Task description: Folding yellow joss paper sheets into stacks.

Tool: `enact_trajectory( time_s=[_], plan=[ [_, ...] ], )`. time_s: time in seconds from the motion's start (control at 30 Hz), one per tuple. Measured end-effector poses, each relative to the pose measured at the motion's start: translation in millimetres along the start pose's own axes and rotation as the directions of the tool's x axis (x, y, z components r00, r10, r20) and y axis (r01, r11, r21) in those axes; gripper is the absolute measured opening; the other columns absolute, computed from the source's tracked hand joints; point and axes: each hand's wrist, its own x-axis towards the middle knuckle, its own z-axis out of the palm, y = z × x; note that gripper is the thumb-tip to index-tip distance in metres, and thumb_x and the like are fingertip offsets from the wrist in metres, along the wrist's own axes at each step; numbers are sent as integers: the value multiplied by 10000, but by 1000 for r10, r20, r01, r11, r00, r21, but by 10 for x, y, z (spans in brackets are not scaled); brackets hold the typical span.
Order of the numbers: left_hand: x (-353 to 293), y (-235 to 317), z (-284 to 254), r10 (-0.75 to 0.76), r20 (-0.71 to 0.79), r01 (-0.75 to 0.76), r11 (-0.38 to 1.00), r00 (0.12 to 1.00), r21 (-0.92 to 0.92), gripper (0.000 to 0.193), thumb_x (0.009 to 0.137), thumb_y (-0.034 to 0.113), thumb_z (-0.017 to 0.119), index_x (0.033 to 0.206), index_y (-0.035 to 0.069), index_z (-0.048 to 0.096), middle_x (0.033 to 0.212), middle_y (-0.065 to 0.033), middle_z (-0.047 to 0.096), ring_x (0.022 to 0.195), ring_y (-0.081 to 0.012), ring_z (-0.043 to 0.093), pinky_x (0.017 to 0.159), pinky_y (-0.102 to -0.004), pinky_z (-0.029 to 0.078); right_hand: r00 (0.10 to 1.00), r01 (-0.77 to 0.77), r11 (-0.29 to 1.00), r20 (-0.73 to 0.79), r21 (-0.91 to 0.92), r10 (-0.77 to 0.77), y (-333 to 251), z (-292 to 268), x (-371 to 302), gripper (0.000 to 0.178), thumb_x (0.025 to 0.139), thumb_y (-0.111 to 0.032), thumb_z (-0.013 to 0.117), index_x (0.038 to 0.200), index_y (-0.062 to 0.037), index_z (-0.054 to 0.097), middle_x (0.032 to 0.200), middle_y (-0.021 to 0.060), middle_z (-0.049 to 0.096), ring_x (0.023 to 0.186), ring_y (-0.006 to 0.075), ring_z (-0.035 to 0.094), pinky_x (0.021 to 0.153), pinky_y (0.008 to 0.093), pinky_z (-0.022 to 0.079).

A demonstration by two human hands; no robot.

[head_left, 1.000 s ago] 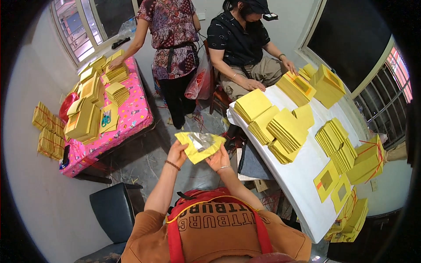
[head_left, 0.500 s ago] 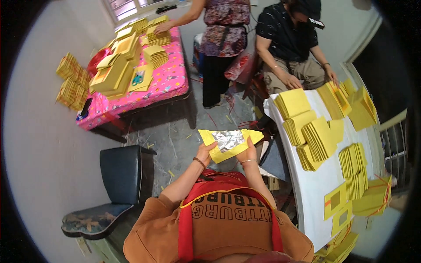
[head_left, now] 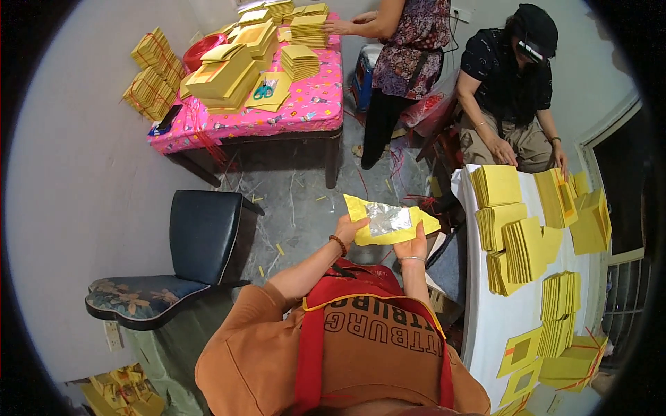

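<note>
In front of my body I hold a sheet of yellow paper [head_left: 374, 238] with a square of crinkled silver foil [head_left: 388, 219] on its middle. My left hand [head_left: 352, 230] is closed on the sheet's left edge, its thumb on top beside the foil. Along the lower right edge, my right hand [head_left: 412, 245] grips the same sheet, thumb up. The fingers under the paper are hidden. The sheet's right end is uneven and looks creased.
At my right stands a white-covered table [head_left: 479, 305] with stacks of yellow paper [head_left: 524, 249]. A pink-covered table [head_left: 305, 104] bears more stacks and teal scissors [head_left: 263, 91]. A dark chair [head_left: 208, 236] stands at my left. Two people work beyond, one seated.
My view has turned, so the scene lies farther right. The sheet stays in both my hands. At the pink table, the standing person's hands are now together beside a stack.
</note>
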Motion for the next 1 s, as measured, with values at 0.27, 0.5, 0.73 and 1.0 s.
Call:
enact_trajectory(
  time_s=[0.27, 0.5, 0.73, 1.0],
  plan=[
    [3, -208, 76, -25, 22, 23, 996, 999, 83, 209, 733, 67, 623, 930, 14, 575, 865, -35, 601, 747, -125, 568, 656, -267, 462, 993, 77, 997, -93, -15, -78, -108, -213, -81, 436, 897, -337, 314, 1216, -49, 387, 1246, 99, 423, 1145, 260, 392, 991, 420, 257],
    [139, -324, 137, -51, -57, 59, 988, 997, 146, 175, 741, 78, 619, 900, 22, 575, 815, -35, 605, 711, -124, 573, 622, -256, 463, 989, 40, 999, -146, 36, -34, -224, -324, 113, 457, 892, -363, 311, 1218, -51, 384, 1237, 98, 430, 1151, 264, 384, 996, 415, 247],
    [587, -480, -104, -322, -197, 325, 945, 926, -19, 227, 802, 202, 567, 991, 111, 479, 721, -27, 588, 551, -90, 539, 434, -220, 412, 985, -40, 998, -169, 43, 47, -798, -112, 346, 447, 899, -336, 292, 1248, -63, 352, 1266, 113, 396, 1181, 282, 349, 1010, 447, 212],
    [1005, -557, 244, -428, -178, 435, 900, 886, 5, 195, 807, 241, 550, 955, 131, 484, 707, -10, 567, 573, -106, 529, 448, -217, 410, 972, -220, 961, -39, 169, 230, -1220, -428, 656, 434, 864, -333, 380, 1206, -66, 387, 1216, 130, 427, 1132, 321, 384, 968, 491, 270]
  ],
)
